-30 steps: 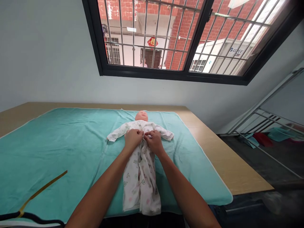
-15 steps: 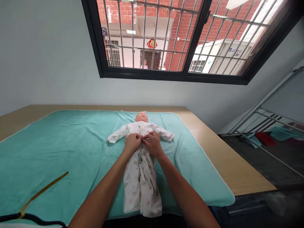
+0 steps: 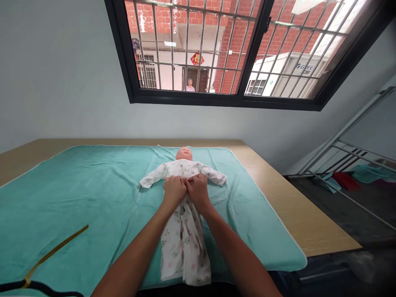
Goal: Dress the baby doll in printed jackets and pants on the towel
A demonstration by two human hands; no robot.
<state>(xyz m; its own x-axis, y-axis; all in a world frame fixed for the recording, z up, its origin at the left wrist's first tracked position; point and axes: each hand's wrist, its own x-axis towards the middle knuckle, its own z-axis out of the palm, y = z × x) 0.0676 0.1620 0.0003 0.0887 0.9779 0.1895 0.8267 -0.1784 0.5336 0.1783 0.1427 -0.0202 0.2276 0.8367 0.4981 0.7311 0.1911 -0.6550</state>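
A baby doll [image 3: 184,153] lies on its back, dressed in a white printed baby romper [image 3: 182,247] with long sleeves and legs. Its arms stretch out to both sides. My left hand [image 3: 175,189] is closed on the front of the romper at belly height. Right beside it, my right hand [image 3: 197,187] pinches the same cloth, and the fingertips of both hands meet at the middle. Whatever fastening sits between the fingers is hidden. Under the doll spreads a teal cloth [image 3: 86,189] with a pale edge.
The cloth covers most of a wooden table [image 3: 297,214]. A black cord [image 3: 46,287] with a yellow-brown strap [image 3: 58,247] lies at the front left. Behind the table is a barred window [image 3: 188,97], with a person [image 3: 190,86] outside. A metal frame [image 3: 340,136] stands at right.
My hands have drawn closer together over the front of the romper, and the fingers are curled more tightly. The doll stays in place. The person outside shows more fully.
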